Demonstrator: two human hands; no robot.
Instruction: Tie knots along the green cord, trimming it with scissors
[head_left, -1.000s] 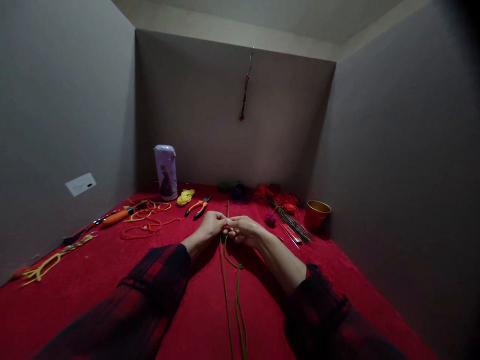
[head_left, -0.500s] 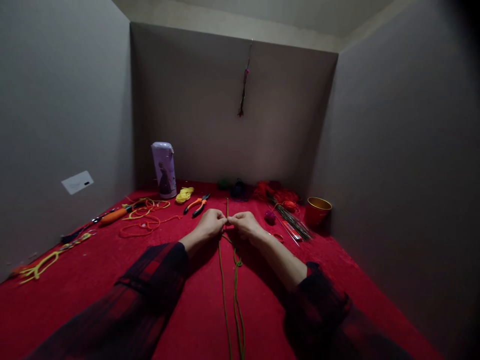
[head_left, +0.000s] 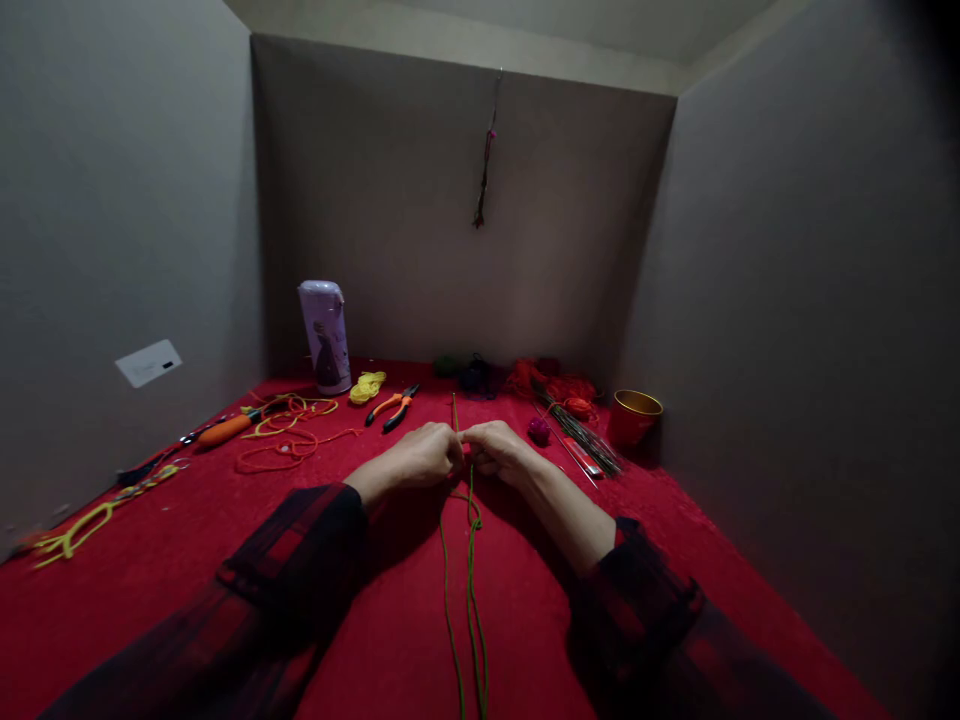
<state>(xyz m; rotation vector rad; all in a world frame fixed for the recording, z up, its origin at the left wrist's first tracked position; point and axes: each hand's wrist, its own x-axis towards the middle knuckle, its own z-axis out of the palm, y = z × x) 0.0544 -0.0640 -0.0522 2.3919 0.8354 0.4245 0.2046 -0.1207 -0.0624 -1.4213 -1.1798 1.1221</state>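
Your left hand (head_left: 424,457) and right hand (head_left: 495,450) both pinch the green cord (head_left: 471,560), which runs straight back toward you

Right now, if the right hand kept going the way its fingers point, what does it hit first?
The right hand points left, fingertips at the green cord. Going straight on, it would meet the left hand almost at once; the two look nearly touching, though the depth between them is unclear.

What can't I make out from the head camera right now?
- Where the left hand and right hand pinch the green cord: fingers cover it.
- Cord's near end: cut off by the bottom edge.
- Dark items by the back wall: too dim.
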